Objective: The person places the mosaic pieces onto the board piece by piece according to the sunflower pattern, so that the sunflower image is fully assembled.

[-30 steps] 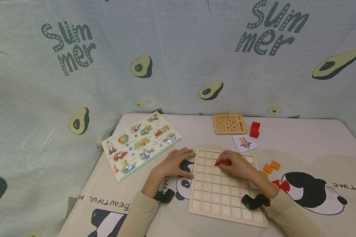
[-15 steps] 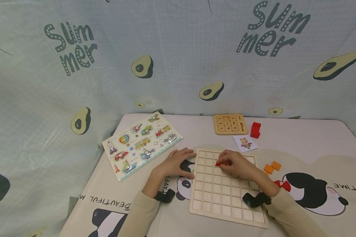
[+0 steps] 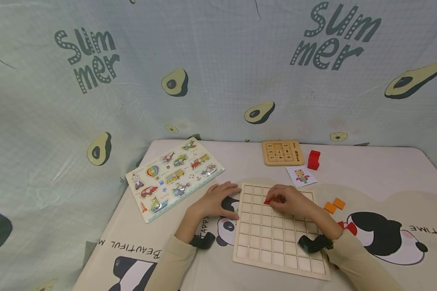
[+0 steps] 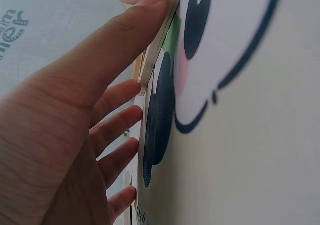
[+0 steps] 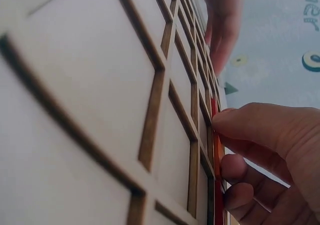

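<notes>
Grid board (image 3: 266, 242) lies on bench (image 3: 211, 270). Left hand (image 3: 217, 200) touches board's left edge, fingers spread. Right hand's (image 3: 289, 200) fingers touch red tile (image 3: 267, 202) in board's far half; pinching or pressing, can't tell. Orange tiles (image 3: 329, 207) right of board; pattern card (image 3: 300, 176) beyond it.

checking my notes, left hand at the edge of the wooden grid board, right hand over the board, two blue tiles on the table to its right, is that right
No: the two tiles are orange, not blue, as the head view shows. The left hand is at the edge of the wooden grid board and the right hand over it, as you say.
</notes>
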A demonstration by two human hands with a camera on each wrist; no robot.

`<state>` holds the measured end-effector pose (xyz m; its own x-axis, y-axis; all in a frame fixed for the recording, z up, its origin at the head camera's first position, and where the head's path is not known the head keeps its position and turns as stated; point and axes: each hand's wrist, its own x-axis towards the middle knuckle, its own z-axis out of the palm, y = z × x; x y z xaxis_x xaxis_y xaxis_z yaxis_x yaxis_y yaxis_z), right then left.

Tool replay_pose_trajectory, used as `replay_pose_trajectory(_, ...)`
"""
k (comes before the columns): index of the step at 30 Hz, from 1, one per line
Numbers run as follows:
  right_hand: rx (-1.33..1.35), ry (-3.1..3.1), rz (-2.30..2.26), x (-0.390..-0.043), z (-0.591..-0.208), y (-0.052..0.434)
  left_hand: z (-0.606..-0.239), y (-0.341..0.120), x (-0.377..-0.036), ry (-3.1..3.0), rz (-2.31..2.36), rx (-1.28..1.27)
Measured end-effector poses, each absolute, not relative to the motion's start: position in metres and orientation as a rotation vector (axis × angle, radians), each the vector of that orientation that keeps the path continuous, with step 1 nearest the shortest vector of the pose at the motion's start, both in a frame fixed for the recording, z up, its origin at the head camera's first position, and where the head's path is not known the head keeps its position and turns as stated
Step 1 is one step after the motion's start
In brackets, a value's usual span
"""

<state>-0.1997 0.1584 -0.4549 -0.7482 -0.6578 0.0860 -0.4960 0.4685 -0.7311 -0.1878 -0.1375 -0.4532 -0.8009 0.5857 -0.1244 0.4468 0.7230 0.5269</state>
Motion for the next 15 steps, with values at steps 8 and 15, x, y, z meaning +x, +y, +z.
replay_pose_trajectory(8, -1.014, 2.515, -1.121, -0.1994, -0.4561, 0.1593, -0.4531, -0.1373, -0.1870, 2.646, 0.709, 0.819)
replay_pose_trajectory(15, -1.039, 2.510, -1.133, -0.1994, -0.4584, 0.1594, -0.4519, -0.1383, -0.1864, 2.647, 0.709, 0.821)
